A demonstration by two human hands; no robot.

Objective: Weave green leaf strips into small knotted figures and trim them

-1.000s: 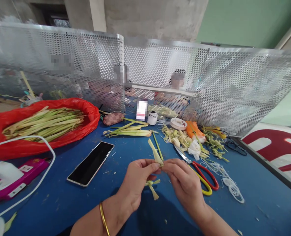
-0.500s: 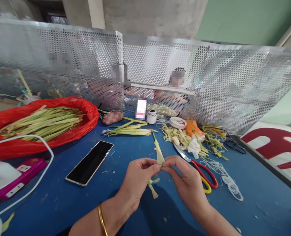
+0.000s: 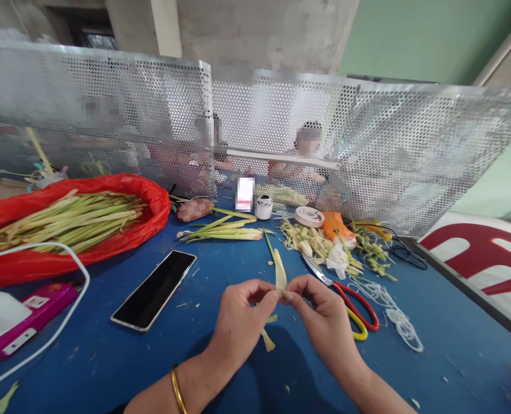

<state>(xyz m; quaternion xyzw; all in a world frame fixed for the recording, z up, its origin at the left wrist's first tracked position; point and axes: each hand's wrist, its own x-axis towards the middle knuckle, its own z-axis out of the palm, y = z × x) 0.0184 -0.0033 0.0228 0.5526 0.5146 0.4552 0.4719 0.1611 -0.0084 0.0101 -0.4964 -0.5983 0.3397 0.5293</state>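
Between my two hands, over the blue table, is a pale green leaf strip [image 3: 280, 271] with a thin green end pointing away from me. My left hand [image 3: 249, 310] pinches its near part between thumb and forefinger. Pressed close beside it, my right hand [image 3: 319, 310] pinches the same spot. Folded ends of leaf [image 3: 268, 340] hang below the fingers, and the pinched part itself is hidden. Beyond the hands lies a small bundle of green and pale leaf strips [image 3: 227, 233]. Scissors [image 3: 354, 307] with red and yellow handles rest just right of my right hand.
At left, a red plastic bag [image 3: 149, 227] holds many long leaf strips, near a magenta power strip [image 3: 31, 316] and white cable. A black phone [image 3: 154, 290] lies left of my hands. Leaf scraps [image 3: 311, 236], a tape roll [image 3: 309, 217] and white string [image 3: 404, 328] lie right. A perforated metal screen [image 3: 272, 109] stands behind.
Both hands stay pinched on the leaf strip, whose wide part has turned slightly and looks narrower. The hanging ends below are more covered by the fingers. The whole view has shifted slightly.
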